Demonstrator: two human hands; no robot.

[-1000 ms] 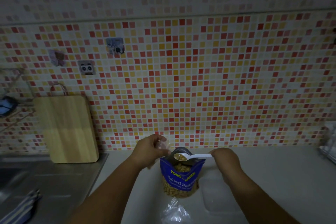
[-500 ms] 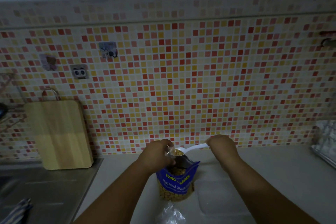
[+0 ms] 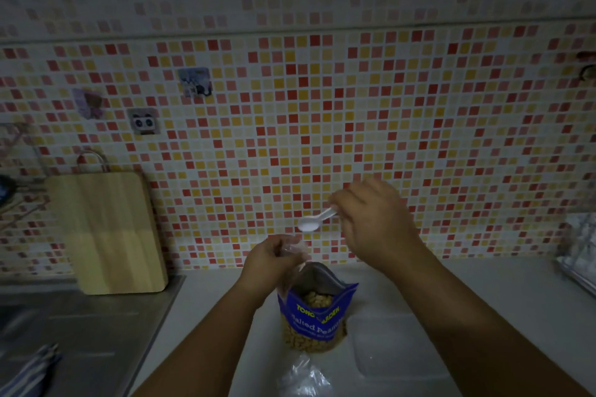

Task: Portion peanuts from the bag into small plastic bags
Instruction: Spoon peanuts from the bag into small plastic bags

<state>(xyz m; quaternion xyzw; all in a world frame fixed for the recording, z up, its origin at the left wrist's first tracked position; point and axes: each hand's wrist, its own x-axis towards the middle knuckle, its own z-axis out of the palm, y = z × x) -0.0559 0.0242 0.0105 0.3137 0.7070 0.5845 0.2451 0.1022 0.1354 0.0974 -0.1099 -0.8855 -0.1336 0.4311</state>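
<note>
A blue bag of salted peanuts (image 3: pixel 317 319) stands open on the counter, peanuts showing inside. My left hand (image 3: pixel 269 263) pinches a small clear plastic bag (image 3: pixel 292 248) just above and left of the blue bag's mouth. My right hand (image 3: pixel 374 222) holds a white plastic spoon (image 3: pixel 314 221) by its handle, raised above the small bag; the spoon's bowl looks empty. Another clear plastic bag (image 3: pixel 304 377) lies on the counter in front of the blue bag.
A clear plastic lid or container (image 3: pixel 396 345) lies right of the peanut bag. A wooden cutting board (image 3: pixel 106 232) leans on the tiled wall at left, by a steel sink surface (image 3: pixel 80 332) with a striped cloth (image 3: pixel 29 374). A rack (image 3: pixel 580 251) stands at far right.
The spoon, loaded with peanuts over the blue bag, moved to the small bag in my left hand and now sits higher and looks empty. Both hands have risen.
</note>
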